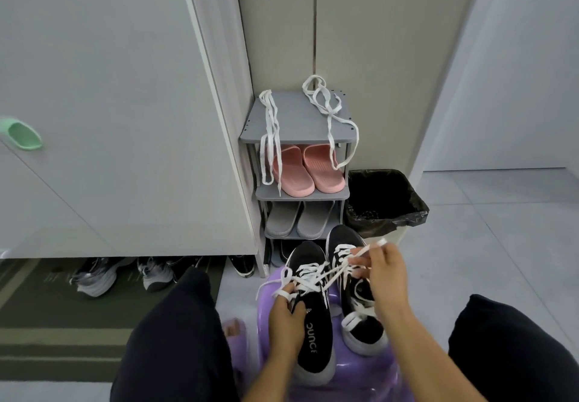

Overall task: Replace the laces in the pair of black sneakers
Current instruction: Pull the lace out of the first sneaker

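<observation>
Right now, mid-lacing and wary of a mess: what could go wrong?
The white laces cross between the left sneaker and the right sneaker; a pull by the right hand may tangle them.
A tug could slide either off the glossy purple stool.
The loose laces dangling off the rack might slip down.

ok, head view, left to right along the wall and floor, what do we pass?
Green handle → gray sneakers under the cabinet → gray shoe rack → bin with black liner.
</observation>
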`<state>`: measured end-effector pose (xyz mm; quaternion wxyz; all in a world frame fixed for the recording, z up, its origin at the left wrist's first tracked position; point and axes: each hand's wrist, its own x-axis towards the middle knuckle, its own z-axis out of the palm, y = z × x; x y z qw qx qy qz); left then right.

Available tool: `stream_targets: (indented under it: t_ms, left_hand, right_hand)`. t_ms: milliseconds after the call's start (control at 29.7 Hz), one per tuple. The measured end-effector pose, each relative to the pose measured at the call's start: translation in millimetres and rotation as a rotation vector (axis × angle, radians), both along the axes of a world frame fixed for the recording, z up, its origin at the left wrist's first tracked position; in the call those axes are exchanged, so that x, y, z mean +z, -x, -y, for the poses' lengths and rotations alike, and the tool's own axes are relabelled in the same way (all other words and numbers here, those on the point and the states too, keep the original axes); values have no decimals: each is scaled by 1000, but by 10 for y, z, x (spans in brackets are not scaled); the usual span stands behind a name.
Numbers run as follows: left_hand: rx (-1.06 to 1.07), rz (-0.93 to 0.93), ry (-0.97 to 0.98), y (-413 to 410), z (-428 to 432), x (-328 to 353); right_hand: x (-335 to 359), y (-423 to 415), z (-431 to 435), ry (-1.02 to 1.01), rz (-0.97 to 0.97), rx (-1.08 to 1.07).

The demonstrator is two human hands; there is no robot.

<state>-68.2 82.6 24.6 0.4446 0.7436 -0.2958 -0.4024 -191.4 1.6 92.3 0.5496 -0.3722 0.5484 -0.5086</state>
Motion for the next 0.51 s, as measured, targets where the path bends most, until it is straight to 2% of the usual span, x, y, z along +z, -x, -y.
stream_targets:
  t_ms: [101,202,270,337,506]
  left_hand:
    - [9,-54,-15,-25,-3,-25]
    - [-17,-83,1,-58,17,16]
    - [-22,-100,16,-95,24,9]
    - [-14,-80,19,-126,16,-42]
    - [-65,-59,3,-157,52,-119]
  right_hand:
    - [-15,-4,-16,-35,-192,211]
    - [-251,-171,-186,-52,-650,529]
    - [-363,-275,-220,2,-918,577]
    - [-410,-320,-212,-17,-931,541]
    - [-190,-150,-82,-42,-701,359]
